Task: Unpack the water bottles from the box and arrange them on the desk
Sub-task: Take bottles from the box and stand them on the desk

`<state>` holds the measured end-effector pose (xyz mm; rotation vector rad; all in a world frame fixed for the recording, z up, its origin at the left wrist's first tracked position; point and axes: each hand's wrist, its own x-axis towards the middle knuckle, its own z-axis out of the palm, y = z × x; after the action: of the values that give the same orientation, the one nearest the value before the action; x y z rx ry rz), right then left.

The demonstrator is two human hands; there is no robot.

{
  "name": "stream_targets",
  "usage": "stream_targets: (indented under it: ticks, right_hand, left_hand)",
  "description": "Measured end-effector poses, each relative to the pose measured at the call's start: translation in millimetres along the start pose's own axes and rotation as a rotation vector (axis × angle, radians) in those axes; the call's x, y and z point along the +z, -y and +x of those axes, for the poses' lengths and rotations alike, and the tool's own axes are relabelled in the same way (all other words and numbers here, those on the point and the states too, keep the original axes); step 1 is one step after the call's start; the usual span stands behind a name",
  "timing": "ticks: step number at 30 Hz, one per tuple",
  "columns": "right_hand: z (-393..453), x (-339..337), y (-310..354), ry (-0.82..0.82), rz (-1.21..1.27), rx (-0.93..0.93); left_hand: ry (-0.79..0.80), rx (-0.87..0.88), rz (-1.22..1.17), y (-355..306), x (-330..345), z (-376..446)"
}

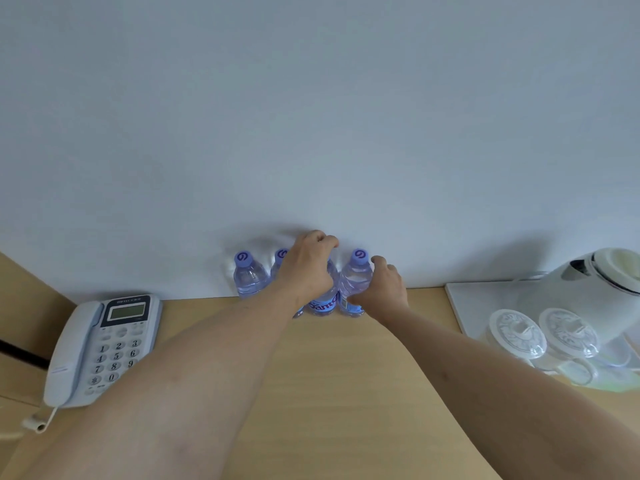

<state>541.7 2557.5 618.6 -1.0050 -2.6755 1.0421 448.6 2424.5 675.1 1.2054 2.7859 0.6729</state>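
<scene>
Fingers (320,242) of both hands grip bottles (355,282) standing upright on the wooden desk (329,375) against a white wall (311,116).

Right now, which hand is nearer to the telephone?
Left. The left hand covers the top of a bottle in the row, right of the telephone. The right hand is farther right, beside the last bottle.

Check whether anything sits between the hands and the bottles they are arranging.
Nothing visible does. The left hand is on the third bottle; the right hand touches the rightmost bottle, all standing against the wall.
</scene>
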Motion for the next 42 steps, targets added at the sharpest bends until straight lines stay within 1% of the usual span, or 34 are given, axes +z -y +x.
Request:
stream_targets:
  ticks: [5, 10, 15, 18, 22, 26, 31, 37, 42]
  right_hand:
    - [-22.6, -29.3, 12.7, -0.069, -0.057, -0.027]
    - [-65.2, -62.2, 14.4, -0.17, -0.167, -0.03]
    - [-123.2, -90.7, -3.7, -0.289, -0.23, 0.057]
    - [-163.9, -111.6, -23.7, -0.36, -0.268, 0.145]
    - [-218.9, -139.2, -58.3, -0.441, -0.307, 0.264]
    - [-273.5, -164.5, -99.5, -0.509, -0.309, 0.372]
    - [-344.9, -187.5, -158.7, -0.57, -0.281, 0.559]
    - [-435.1, -195.7, -244.3, -0.572, -0.216, 0.793]
    - [-489.9, -178.5, -319.8, -0.515, -0.109, 0.973]
  left_hand:
    - [0.0, 0.032, 0.005, -16.3, -21.3, -10.7]
    - [-0.002, 0.109, 0.007, -37.3, -36.9, -25.3]
    - [0.016, 0.216, -0.019, -73.9, -27.8, -48.1]
    - [0.032, 0.318, -0.019, -108.2, -16.7, -64.8]
    - [0.083, 0.44, -0.055, -162.3, -1.8, -86.7]
    - [0.165, 0.565, -0.073, -225.9, 17.3, -111.1]
    - [0.286, 0.71, -0.094, -308.0, 60.2, -152.8]
    - [0.43, 0.855, -0.034, -396.3, 128.2, -216.2]
    - [0.559, 0.949, 0.071, -443.7, 196.5, -273.1]
